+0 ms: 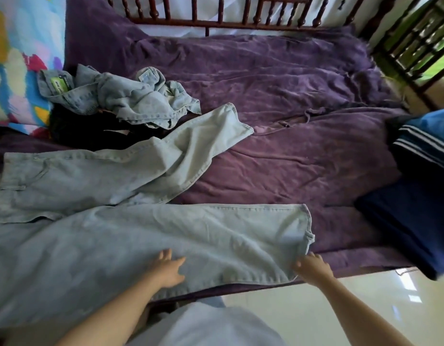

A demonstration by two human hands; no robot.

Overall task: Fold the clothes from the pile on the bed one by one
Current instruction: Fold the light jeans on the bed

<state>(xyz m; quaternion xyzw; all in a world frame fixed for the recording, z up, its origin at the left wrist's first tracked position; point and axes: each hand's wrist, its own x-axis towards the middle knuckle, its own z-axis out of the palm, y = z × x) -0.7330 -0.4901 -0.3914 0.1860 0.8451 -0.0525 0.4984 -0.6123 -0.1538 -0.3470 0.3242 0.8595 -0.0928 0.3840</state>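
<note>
Daylight is admitted through the dark wooden lattice window [425, 46] at 2 o'clock. Glare is carried by the glossy pale tiled floor [353, 308] at 5 o'clock. The black heap of clothing [91, 131] at 9 o'clock is lost in shadow. The turned dark wooden bed rail [216, 21] at 12 o'clock is bowed. The light blue denim jeans [116, 245] are blurred toward 7 o'clock.

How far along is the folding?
Done: folded dark clothes stacked at the right of the bed. In hand: light jeans spread flat, unfolded; left hand presses the near leg, right hand pinches its hem. Left: crumpled denim garment and a dark garment under it in the pile.
</note>
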